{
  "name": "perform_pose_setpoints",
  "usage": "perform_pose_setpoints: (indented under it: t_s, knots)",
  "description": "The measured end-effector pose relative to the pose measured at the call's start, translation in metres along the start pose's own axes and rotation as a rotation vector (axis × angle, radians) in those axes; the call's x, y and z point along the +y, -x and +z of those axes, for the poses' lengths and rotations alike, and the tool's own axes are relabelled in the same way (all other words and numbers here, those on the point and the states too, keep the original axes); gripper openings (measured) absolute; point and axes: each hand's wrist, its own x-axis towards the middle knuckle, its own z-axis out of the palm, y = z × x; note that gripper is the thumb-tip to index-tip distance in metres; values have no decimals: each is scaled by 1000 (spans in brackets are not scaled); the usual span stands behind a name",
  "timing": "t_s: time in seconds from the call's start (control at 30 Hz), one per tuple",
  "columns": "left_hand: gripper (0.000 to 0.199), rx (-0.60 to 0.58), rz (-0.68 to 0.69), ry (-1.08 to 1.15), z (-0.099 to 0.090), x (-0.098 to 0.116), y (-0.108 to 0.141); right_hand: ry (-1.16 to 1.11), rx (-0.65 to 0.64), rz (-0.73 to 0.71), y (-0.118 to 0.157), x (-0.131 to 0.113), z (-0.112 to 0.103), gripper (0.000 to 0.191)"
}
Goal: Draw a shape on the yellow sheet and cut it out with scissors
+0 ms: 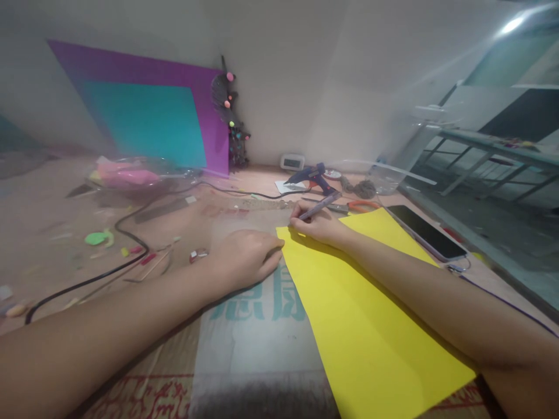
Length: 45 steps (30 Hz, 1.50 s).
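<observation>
A yellow sheet lies slanted on the table, right of centre. My right hand rests over its far left corner, fingers wrapped round a greyish-purple pen that slants up to the right. The pen's tip is hidden by the fingers. My left hand lies palm down beside the sheet, fingers curled together, with the fingertips near the sheet's left edge. Whether it pinches anything is hidden. Beneath the left hand and the sheet is a pale printed surface with green characters.
Behind my right hand are a blue glue gun, orange-handled scissors and a small white clock. A phone lies right. A black cable crosses the left side, near clay bits. Purple board leans against the wall.
</observation>
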Motion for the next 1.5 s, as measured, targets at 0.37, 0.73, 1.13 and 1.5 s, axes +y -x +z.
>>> perform_pose_setpoints:
  t_s: [0.37,0.73,1.13,1.5]
  knots:
    - [34,-34,-26,-14,-2,2,-1,-12,46,32,2,1,-2,5]
    - [32,3,-9,-8,-1,1,1,-2,30,9,3,2,-1,5]
    - [34,-47,-22,-24,-2,2,0,-46,44,-39,3,9,-3,8]
    - [34,-40,0,-39,-2,1,0,225,-10,-62,3,-20,-62,22]
